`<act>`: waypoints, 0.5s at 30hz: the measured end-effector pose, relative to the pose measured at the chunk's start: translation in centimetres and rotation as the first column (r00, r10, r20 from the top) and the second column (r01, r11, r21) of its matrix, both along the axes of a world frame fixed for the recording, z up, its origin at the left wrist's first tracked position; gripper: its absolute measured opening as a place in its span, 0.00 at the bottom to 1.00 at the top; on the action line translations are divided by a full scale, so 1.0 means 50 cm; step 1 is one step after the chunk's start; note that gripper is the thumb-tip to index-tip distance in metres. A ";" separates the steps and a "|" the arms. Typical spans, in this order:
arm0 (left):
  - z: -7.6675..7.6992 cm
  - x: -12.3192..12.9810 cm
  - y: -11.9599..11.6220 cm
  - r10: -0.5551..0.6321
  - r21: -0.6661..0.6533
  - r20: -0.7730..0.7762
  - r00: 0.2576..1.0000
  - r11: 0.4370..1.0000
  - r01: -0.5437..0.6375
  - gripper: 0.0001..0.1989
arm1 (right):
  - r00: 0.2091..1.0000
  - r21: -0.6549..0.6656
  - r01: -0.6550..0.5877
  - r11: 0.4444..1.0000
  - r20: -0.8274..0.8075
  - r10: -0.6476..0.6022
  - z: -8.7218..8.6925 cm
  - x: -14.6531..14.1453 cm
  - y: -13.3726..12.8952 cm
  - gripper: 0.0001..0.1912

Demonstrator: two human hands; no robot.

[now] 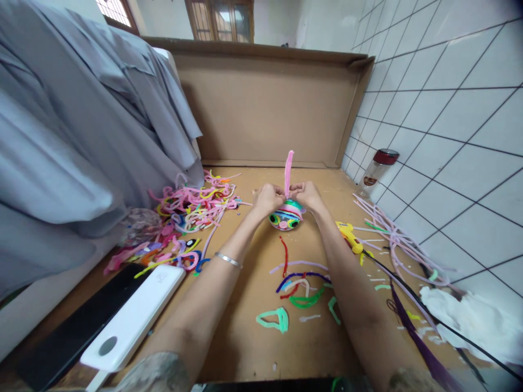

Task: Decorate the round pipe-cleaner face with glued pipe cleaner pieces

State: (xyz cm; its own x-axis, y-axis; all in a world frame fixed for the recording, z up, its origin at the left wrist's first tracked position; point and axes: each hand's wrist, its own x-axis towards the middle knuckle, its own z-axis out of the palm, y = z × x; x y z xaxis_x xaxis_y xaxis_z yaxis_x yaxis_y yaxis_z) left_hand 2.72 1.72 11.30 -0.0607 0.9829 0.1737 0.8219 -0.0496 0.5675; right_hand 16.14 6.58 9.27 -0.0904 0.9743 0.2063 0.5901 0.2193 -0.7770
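Observation:
Near the middle of the table sits a round, striped craft piece (285, 214) with green-and-yellow ringed eyes and a pink nose. A pink fuzzy strip (289, 171) stands upright at its top. My left hand (268, 198) is at the strip's base on the left, fingers pinched together. From the right, my right hand (305, 195) pinches at the same base. Both hands touch the top of the craft piece; the exact grip of the fingertips is too small to make out. A red pipe cleaner (284, 256) lies just in front.
Loose pipe cleaners (204, 209) pile up at left, beside a white power bank (134, 316). At right are a yellow glue gun (350, 237) with its cable, long lilac stems, a lidded jar (376, 169) and white tissue (474, 318). Cardboard (265, 109) stands behind.

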 end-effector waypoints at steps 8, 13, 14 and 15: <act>0.007 -0.013 0.017 -0.035 -0.029 0.057 0.998 0.999 0.036 0.10 | 0.999 -0.048 0.032 0.998 -0.005 -0.032 0.011 -0.003 -0.007 0.23; 0.004 -0.038 0.057 -0.251 -0.059 0.223 0.942 0.961 0.270 0.06 | 0.999 -0.059 0.033 0.998 -0.019 -0.034 0.016 -0.002 -0.013 0.25; 0.002 -0.042 0.062 -0.289 -0.062 0.271 0.918 0.946 0.317 0.06 | 0.999 -0.059 0.024 0.998 -0.025 -0.026 0.016 -0.002 -0.013 0.25; 0.002 -0.045 0.066 -0.315 -0.066 0.313 0.896 0.934 0.352 0.06 | 0.999 -0.058 0.014 0.998 -0.030 -0.016 0.015 -0.002 -0.012 0.25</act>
State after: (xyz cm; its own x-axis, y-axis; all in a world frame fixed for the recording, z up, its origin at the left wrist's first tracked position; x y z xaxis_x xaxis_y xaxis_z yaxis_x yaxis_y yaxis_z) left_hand 0.46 5.04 11.37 0.2441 0.9664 0.0807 0.5647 -0.2093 0.7983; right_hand 16.07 5.97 10.00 -0.0703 0.9859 0.1522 0.5685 0.1649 -0.8060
